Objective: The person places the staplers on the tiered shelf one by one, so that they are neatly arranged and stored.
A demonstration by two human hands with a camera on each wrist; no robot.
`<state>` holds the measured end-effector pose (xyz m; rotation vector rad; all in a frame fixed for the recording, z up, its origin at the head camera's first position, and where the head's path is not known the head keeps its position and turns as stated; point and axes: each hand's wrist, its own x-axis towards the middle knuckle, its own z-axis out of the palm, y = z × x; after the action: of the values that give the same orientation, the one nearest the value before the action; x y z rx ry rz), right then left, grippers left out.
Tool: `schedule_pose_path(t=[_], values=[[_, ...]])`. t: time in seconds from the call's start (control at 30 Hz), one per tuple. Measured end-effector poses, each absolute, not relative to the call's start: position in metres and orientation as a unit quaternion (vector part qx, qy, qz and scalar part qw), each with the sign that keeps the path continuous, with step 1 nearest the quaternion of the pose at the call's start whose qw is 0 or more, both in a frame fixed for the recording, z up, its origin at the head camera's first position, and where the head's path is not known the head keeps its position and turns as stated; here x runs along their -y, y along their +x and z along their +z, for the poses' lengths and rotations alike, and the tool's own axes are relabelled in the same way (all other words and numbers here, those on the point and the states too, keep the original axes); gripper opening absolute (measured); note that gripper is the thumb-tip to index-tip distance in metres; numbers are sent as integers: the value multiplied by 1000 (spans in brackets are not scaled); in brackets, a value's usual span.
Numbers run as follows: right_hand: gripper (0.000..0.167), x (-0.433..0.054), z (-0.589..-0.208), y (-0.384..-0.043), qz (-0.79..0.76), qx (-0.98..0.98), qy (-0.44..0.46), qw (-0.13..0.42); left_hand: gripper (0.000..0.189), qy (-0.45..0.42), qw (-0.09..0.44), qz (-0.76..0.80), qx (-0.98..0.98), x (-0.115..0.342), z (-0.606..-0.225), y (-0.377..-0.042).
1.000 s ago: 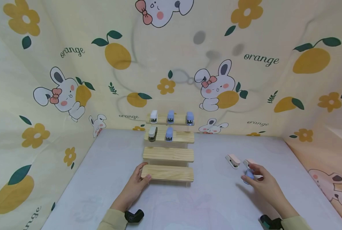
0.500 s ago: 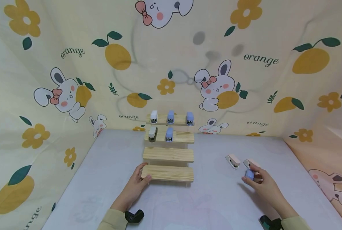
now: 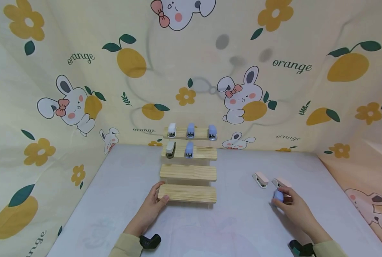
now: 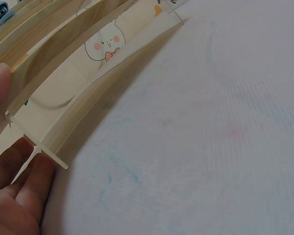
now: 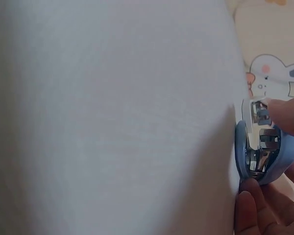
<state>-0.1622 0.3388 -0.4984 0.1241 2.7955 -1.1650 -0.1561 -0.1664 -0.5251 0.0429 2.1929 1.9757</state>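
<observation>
A blue stapler (image 3: 278,195) is pinched by the right hand (image 3: 296,206), fingers parted its width; its metal mouth (image 5: 262,159) is shown only at the right wrist. Beyond those fingers, 2 pink staplers (image 3: 260,179) (image 3: 282,182) are seen. A wooden rack (image 3: 188,193) is gripped by the curled left hand (image 3: 151,204).

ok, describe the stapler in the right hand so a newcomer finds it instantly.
Start at the four-tier wooden rack, then go right across the pale tabletop to the right hand. The blue stapler is gripped there, nearer the camera than two pale pink staplers. It's the only blue one off the rack.
</observation>
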Motion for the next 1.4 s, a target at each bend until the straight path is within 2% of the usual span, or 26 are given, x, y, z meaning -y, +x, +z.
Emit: schedule_pose_path(t=[0.63, 0.9, 1.4], values=[[76, -323, -486, -160, -355, -934, 32, 33, 66, 13, 93, 666, -740, 166, -525, -157], [65, -307, -468, -163, -353, -934, -23, -37, 64, 17, 87, 668, -739, 166, -525, -157], [58, -275, -443, -173, -372, -922, -71, -80, 65, 15, 88, 664, -742, 166, -525, -157]])
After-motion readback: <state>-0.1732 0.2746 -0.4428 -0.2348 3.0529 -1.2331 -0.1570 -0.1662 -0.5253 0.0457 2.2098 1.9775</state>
